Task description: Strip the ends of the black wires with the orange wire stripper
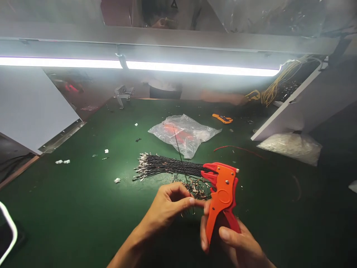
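Orange wire stripper stands upright in the right hand, fingers wrapped around its lower handles, head pointing left, above the near edge of the green counter. Left hand sits just beside the tool, thumb and forefinger pinching a thin black wire that rises up and away from the fingers. Just behind the hands lies a bundle of black wires with metal terminals. Farther back lie a clear plastic bag and a second orange tool. Small white scraps lie at the left.
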`<state>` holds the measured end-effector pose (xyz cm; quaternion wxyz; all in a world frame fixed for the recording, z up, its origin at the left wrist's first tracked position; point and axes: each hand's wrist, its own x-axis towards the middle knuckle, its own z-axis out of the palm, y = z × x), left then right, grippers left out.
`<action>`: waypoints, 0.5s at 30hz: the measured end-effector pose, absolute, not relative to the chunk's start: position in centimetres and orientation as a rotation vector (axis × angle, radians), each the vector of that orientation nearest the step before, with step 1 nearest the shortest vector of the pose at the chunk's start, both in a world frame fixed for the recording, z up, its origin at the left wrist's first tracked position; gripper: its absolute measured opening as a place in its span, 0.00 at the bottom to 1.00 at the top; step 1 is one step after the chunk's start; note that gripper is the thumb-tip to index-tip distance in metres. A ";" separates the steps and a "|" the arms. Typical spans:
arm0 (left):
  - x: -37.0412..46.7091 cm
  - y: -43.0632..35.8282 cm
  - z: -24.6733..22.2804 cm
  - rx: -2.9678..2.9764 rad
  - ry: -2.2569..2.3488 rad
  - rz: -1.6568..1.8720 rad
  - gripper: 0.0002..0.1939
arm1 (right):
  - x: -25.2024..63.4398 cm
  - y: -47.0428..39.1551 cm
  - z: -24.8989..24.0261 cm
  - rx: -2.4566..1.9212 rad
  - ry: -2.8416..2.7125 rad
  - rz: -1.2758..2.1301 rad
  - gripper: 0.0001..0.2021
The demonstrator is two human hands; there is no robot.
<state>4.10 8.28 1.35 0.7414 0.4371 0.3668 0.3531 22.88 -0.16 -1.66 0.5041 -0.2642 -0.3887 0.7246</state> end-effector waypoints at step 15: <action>3.0 6.8 0.0 0.751 0.450 0.546 0.19 | 24.5 0.1 -1.0 -0.831 -0.919 1.516 0.11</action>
